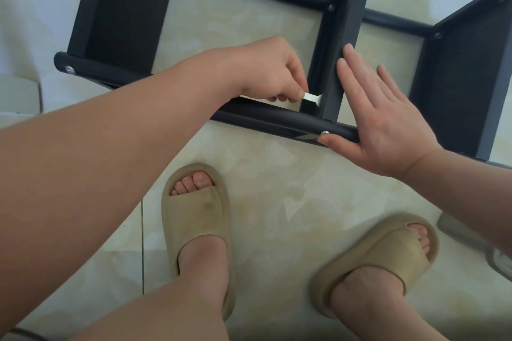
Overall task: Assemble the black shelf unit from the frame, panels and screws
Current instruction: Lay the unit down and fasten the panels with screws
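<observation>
On the tiled floor (pixel 277 188), just ahead of the person's sandalled feet, the black shelf unit (pixel 277 116) lies on its side, its near tube crossed by three upright panels. The step in hand looks like tightening the joint where the middle panel (pixel 343 36) meets that tube. The left hand (pixel 271 72) has its fingers curled around a small flat silver wrench (pixel 311 98), whose head reaches in behind the tube at the foot of the panel, presumably onto a nut. The right hand (pixel 382 119) lies flat with its fingers straight against the panel's face, while its thumb presses at a screw (pixel 324 133) on the tube's outer side. The next move likely calls for turning the wrench in short arcs, since panel and tube leave little room, with the thumb stopping the screw from spinning. Any nut is hidden behind the tube, so whether the wrench is seated cannot be told. The unit's far side and right end run out of view, and grey objects at the edges are too cropped to name.
</observation>
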The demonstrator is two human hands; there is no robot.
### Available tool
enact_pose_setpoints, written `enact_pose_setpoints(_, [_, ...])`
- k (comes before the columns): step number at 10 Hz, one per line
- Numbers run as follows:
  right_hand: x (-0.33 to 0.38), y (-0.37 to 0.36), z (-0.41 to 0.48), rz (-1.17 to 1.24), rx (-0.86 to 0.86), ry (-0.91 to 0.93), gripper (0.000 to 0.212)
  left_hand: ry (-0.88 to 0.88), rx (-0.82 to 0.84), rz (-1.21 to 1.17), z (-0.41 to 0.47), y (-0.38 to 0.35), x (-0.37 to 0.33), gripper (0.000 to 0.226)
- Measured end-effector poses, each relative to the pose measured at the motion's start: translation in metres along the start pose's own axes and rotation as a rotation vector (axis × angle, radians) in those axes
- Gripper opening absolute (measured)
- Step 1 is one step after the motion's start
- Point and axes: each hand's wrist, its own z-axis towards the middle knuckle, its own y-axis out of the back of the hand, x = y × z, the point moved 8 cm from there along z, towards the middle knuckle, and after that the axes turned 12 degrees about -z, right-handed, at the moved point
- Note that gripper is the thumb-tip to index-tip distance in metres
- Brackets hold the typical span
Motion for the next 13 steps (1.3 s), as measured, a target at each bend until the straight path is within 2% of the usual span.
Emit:
enact_pose_setpoints(1, [0.0,0.0,0.0,0.004,-0.002,0.002,0.098,-0.021,-0.022,-0.032,0.0,0.001,-0.004,0.012])
enact_pose_setpoints(2, [0.0,0.0,0.0,-0.003,0.011,0.0,0.098,0.01,-0.001,-0.194,-0.001,-0.009,-0.006,0.012])
enact_pose_setpoints(3, [0.001,0.0,0.0,-0.004,0.009,0.001,0.098,0.116,0.013,-0.347,0.002,-0.019,-0.003,0.01])
enact_pose_setpoints(5, [0.0,0.001,0.0,-0.012,-0.008,0.003,0.097,0.239,-0.088,-0.499,0.007,-0.021,0.003,0.007])
enact_pose_setpoints(8, [0.004,0.004,0.0,-0.056,-0.03,0.041,0.092,0.238,-0.113,-0.428,0.006,-0.025,0.004,0.016])
enact_pose_setpoints(11, [0.003,0.003,0.0,-0.012,-0.005,0.031,0.092,0.238,-0.106,-0.592,0.007,-0.022,0.005,0.011])
enact_pose_setpoints(13, [0.003,0.002,0.0,-0.011,0.007,0.026,0.092,0.243,-0.062,-0.593,0.006,-0.024,0.006,0.007])
